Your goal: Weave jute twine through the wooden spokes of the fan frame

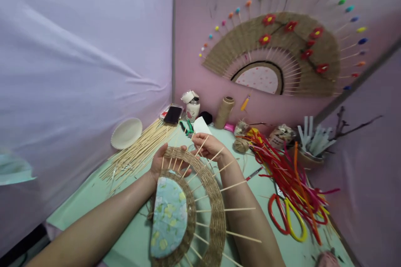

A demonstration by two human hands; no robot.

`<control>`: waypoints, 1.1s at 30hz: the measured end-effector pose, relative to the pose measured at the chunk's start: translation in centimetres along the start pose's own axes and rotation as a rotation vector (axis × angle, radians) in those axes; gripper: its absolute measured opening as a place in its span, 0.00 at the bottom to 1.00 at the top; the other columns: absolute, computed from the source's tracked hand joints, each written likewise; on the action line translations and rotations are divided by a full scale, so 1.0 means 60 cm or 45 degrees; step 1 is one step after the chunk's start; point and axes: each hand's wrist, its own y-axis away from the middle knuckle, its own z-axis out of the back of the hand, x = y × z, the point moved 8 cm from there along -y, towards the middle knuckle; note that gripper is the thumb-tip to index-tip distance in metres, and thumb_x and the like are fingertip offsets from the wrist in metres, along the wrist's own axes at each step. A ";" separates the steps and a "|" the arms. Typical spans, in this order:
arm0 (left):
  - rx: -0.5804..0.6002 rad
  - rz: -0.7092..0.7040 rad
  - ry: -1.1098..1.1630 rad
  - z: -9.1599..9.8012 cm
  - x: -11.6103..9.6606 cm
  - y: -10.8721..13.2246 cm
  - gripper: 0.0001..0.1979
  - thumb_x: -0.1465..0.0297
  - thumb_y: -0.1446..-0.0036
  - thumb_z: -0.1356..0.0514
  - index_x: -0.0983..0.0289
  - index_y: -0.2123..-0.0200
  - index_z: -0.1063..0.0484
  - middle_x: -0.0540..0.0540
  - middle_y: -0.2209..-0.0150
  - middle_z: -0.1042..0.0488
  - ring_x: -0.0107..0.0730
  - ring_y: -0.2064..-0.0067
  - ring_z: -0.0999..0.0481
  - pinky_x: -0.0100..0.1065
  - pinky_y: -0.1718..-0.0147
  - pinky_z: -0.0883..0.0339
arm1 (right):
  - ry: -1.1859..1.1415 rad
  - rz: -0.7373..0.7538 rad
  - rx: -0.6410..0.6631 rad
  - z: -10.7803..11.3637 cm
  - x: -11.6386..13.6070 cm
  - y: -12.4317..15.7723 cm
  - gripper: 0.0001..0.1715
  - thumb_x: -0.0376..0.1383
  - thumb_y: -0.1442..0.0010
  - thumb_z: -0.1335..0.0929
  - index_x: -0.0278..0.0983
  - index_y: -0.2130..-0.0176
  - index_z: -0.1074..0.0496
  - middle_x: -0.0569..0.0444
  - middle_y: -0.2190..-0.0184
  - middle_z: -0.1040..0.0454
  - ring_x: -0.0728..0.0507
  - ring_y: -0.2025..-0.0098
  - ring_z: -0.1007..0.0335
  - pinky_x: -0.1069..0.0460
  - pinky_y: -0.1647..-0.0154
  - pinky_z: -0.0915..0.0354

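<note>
A half-round woven fan (216,200) made of brown twine and thin wooden sticks stands tilted in front of me, its straight side to the left. Blue floral cloth (169,219) covers its inner half-circle. My left hand (158,163) grips the fan at its upper end, thumb in front and fingers behind the sticks. Beyond the woven outer band, my right hand (208,147) is closed in a pinch close to the upper stick tips. Whatever lies between its fingertips is too small to make out. Bare stick ends point out to the right, across my right forearm.
Loose bamboo sticks (140,150) lie left, beside a white paper plate (126,133) and a phone (173,114). Scissors (286,219) and red pipe cleaners (275,162) spread on the right. Twine (241,145) sits behind. A finished fan (241,48) hangs on the back wall.
</note>
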 end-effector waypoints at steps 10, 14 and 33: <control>-0.178 -0.159 0.112 0.049 -0.022 0.002 0.22 0.56 0.42 0.48 0.64 0.52 0.29 0.64 0.41 0.34 0.51 0.43 0.33 0.50 0.54 0.34 | -0.472 0.104 0.001 0.039 0.007 -0.031 0.17 0.33 0.57 0.23 0.35 0.67 0.29 0.55 0.70 0.26 0.59 0.81 0.52 0.64 0.86 0.53; -0.202 -0.137 0.168 0.049 -0.019 0.002 0.22 0.57 0.42 0.48 0.65 0.52 0.28 0.66 0.43 0.32 0.49 0.46 0.30 0.49 0.53 0.36 | -0.527 0.229 -0.033 0.044 0.004 -0.048 0.12 0.33 0.52 0.25 0.37 0.64 0.26 0.53 0.66 0.24 0.58 0.82 0.55 0.62 0.86 0.51; -0.320 0.042 0.129 0.043 0.014 -0.013 0.26 0.55 0.41 0.49 0.69 0.51 0.28 0.68 0.49 0.26 0.52 0.47 0.28 0.49 0.51 0.38 | -0.112 -0.027 -0.086 0.043 -0.021 -0.066 0.09 0.29 0.48 0.27 0.31 0.63 0.25 0.45 0.64 0.21 0.51 0.71 0.27 0.59 0.74 0.30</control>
